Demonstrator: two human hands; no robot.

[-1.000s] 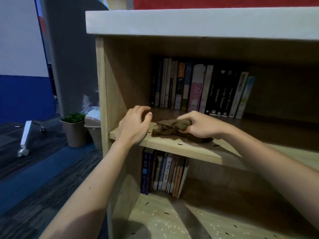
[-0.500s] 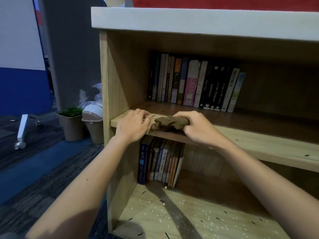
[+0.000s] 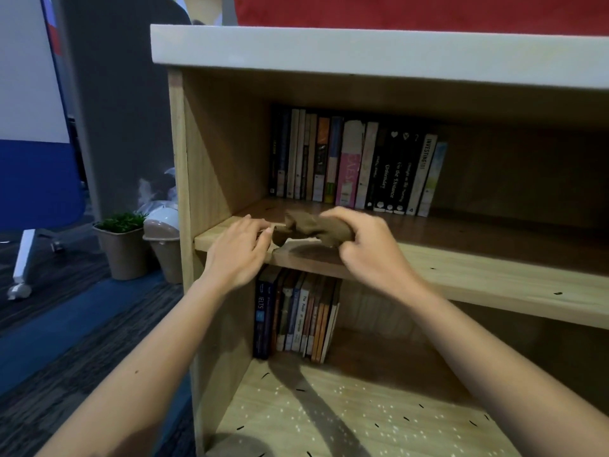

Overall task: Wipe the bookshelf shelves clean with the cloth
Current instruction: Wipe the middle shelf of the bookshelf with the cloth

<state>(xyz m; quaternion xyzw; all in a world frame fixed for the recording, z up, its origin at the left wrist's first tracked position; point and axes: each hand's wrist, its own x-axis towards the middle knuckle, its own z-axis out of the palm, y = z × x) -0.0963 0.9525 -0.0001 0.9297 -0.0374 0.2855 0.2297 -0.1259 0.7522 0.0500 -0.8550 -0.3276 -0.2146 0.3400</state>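
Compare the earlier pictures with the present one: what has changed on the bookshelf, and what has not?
The right hand dragged the bunched cloth toward the front edge of the middle shelf and raised it slightly, gripping it throughout. The left hand stayed on that edge, beside the cloth. The books stayed put.

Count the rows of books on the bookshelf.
2: one row at the back of the middle shelf, another on the bottom shelf, at left. More may be hidden off frame right.

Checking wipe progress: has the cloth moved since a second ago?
Yes. The cloth, gripped by the right hand, has risen off the shelf near its front edge; it lay on it before.
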